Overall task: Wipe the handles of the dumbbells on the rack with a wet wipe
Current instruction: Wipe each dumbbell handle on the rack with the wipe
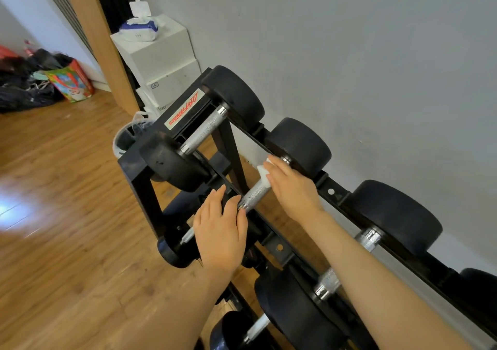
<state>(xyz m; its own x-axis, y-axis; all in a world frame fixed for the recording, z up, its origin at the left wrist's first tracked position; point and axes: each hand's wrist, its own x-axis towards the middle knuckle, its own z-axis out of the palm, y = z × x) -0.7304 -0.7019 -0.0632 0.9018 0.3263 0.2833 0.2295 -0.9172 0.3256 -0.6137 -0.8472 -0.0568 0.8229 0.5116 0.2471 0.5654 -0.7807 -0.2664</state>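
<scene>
— Wiping which handle?
— The second dumbbell's handle (254,193) on the rack's (139,185) top tier; the right hand (291,185) curls its fingers (277,169) over the wet wipe (263,173), pressing it round the bar's far end.
— And the left hand (220,231)?
— Fingers nearly straight, resting on that dumbbell's near weight; it grips nothing; the wipes pack (141,27) sits on white boxes (161,62) beyond the rack's far end.

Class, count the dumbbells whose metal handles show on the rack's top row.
3. The far dumbbell lies untouched; the middle dumbbell is under the wet wipe held by the right hand; the near dumbbell is partly behind the forearm. Lower shelves hold more, partly hidden.
</scene>
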